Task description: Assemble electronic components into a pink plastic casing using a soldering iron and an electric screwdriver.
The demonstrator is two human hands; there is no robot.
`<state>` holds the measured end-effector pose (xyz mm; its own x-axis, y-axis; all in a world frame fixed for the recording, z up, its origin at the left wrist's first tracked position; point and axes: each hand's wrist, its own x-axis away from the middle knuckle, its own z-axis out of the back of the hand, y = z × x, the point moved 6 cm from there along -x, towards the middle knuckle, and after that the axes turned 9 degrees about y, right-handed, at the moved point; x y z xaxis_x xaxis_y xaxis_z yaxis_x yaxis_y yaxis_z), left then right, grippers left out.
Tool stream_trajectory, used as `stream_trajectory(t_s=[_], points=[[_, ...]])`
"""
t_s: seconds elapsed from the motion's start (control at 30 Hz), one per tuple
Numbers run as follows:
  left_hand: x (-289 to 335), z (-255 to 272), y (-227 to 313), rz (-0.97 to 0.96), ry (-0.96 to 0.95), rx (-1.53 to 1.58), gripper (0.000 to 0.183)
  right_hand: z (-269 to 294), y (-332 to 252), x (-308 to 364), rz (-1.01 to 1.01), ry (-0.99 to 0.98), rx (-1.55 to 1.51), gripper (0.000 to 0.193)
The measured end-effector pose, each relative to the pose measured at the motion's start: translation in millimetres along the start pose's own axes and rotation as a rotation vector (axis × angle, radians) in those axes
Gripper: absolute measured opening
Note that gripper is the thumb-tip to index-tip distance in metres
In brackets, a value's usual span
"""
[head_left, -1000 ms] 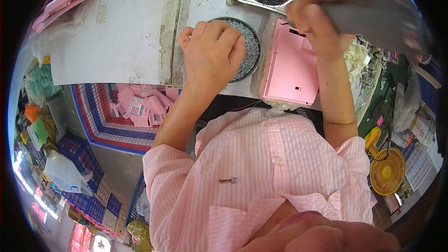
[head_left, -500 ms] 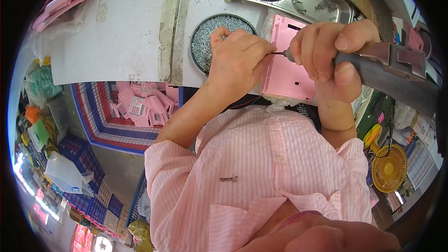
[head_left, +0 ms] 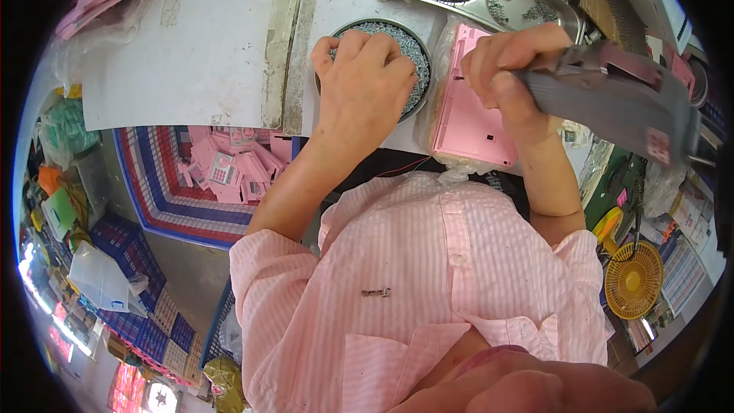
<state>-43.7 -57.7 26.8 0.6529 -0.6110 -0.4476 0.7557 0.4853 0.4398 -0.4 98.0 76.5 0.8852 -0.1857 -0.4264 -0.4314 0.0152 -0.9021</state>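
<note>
Pink striped shirt (head_left: 428,275) fills the near view, and both bare forearms run up from it to the worktop (head_left: 191,53). Left hand (head_left: 365,80) sits palm down over the round dish of small screws (head_left: 417,53), fingers curled and bunched into the grey heap, knuckles up; whether anything is pinched between the fingertips cannot be told from here. Right hand (head_left: 508,80) is just to the right of it, closed in a full fist around the grip of a grey power screwdriver (head_left: 612,99), whose body stretches away to the right and blurs toward the rim. The driver's tip end points left and meets the pink plastic casing (head_left: 470,118), which lies flat on the worktop directly under the right hand and between the two hands, its near edge almost at the worktop's front edge. Clear wrapping shows around the casing's edges. Beyond both hands, a metal compartment tray (head_left: 489,0) holds more dark screws in separate sections. Far left of the left hand, past the worktop edge, a striped bin of pink parts (head_left: 229,164) sits down on the floor side. Off to the right of the right forearm, lower down, stands a small yellow fan (head_left: 633,281).
</note>
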Motion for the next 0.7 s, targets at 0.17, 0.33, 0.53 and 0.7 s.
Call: stream_trajectory(t_s=[0.17, 0.33, 0.53, 0.7], points=[[0.7, -5.2, -8.1, 0.036, 0.057, 0.016, 0.013, -7.6, 3.1, 0.2, 0.05, -0.16, 0.176, 0.02], [-1.0, -7.2, -5.5, -0.005, 0.033, 0.014, 0.016, -2.6, 10.1, 2.7, -0.037, -0.031, 0.032, 0.018], [4.0, -3.8, 20.9, -0.042, 0.068, 0.274, 0.023, -10.1, -31.9, -12.1, -0.023, -0.062, -0.318, 0.027], [8.6, -1.2, 30.3, -0.035, 0.105, 0.402, 0.024, -12.2, -42.1, -4.4, -0.017, -0.08, -0.326, 0.027]])
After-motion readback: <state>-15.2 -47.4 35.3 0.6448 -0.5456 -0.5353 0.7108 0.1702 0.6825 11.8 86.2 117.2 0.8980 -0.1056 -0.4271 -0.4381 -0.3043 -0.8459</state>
